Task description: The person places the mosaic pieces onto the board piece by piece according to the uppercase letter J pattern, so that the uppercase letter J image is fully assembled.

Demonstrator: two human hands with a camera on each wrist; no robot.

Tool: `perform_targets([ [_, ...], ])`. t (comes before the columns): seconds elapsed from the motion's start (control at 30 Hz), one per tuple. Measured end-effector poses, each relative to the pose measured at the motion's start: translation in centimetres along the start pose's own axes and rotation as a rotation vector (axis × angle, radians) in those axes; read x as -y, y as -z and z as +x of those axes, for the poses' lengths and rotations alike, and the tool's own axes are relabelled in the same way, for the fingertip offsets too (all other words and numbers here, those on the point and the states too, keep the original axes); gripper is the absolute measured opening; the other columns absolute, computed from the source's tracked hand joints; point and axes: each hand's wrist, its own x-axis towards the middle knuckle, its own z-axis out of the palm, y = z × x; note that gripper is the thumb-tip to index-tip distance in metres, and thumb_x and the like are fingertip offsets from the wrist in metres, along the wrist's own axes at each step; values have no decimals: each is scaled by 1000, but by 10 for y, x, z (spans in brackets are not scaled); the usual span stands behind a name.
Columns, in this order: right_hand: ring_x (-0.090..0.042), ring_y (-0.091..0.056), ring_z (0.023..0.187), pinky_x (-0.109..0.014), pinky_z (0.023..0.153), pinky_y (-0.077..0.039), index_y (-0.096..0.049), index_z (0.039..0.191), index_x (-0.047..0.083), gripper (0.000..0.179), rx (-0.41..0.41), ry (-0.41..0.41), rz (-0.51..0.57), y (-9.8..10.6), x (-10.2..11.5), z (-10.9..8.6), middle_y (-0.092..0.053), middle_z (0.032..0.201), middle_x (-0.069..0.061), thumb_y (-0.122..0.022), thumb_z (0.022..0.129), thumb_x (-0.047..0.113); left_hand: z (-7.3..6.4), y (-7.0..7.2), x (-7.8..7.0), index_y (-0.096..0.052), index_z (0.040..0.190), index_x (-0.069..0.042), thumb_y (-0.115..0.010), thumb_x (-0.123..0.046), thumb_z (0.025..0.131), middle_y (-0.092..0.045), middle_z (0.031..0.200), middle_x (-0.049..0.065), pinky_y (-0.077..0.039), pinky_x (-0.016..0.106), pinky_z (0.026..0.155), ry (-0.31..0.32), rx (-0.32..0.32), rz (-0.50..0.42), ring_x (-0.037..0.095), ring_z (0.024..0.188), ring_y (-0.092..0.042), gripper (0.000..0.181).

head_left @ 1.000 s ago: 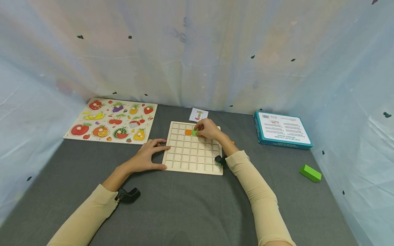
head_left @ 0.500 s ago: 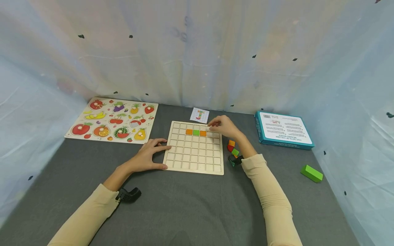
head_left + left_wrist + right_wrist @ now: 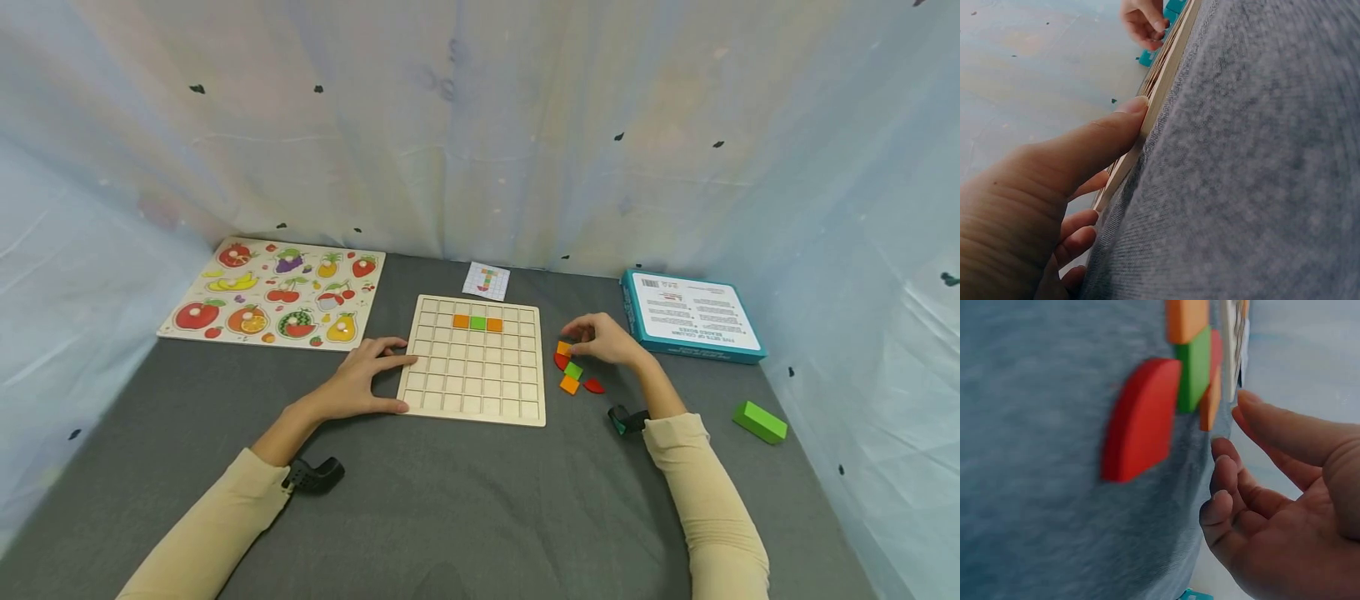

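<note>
In the head view a wooden grid board (image 3: 472, 375) lies mid-table. Two orange tiles with a green tile (image 3: 477, 323) between them sit side by side in an upper row. My left hand (image 3: 358, 379) touches the board's left edge with thumb and fingertips spread; the left wrist view shows the thumb (image 3: 1104, 134) against its wooden side. Right of the board, my right hand (image 3: 606, 340) hovers by an orange tile (image 3: 564, 347), its loosely bent fingers holding nothing. Below it lie a red quarter-round tile (image 3: 561, 361), a green tile (image 3: 573, 370), an orange tile (image 3: 570, 385) and another red quarter-round piece (image 3: 1144, 422).
A small pattern card (image 3: 486, 282) lies behind the board. At the back left is a fruit puzzle board (image 3: 262, 292). A teal box (image 3: 693, 317) stands at the back right, with a green block (image 3: 760, 422) nearer the right edge of the grey tabletop (image 3: 480, 508).
My right hand has left the row of tiles on the board and moved right and nearer to the loose tiles, uncovering them. The left hand stays at the board's edge.
</note>
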Motion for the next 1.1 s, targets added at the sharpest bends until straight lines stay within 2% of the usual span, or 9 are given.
perform_targets([
  [0.13,-25,-49,75,-33,67,-40,-69,114,-7,27,-24,12,-14,-4,-2,-6,-63,95,-17,-73,89,1,0,0,0,-55,145,-20,-83,-53,76,-38,151,11,-24,67,102,-2,-1,-5,34,132,-35,81],
  [0.33,-25,-51,78,-34,69,-42,-70,113,-7,25,-66,31,-37,-10,-6,-10,-63,100,-19,-71,90,1,0,1,-1,-55,145,-20,-82,-53,77,-38,151,12,-24,67,102,-2,1,-6,34,132,-35,81],
  [0.8,-24,-50,75,-35,68,-42,-69,106,-6,19,-85,13,-32,-15,-4,-6,-61,97,-18,-74,87,-1,0,2,-2,-56,145,-19,-83,-52,77,-38,151,12,-25,66,102,1,-1,-9,34,131,-36,80],
  [1.1,-24,-51,76,-35,68,-42,-68,103,-3,16,-105,-27,9,-17,-3,-6,-64,95,-15,-73,87,-3,0,2,-2,-55,145,-20,-83,-53,77,-39,151,12,-24,66,103,4,3,-5,34,132,-35,80],
])
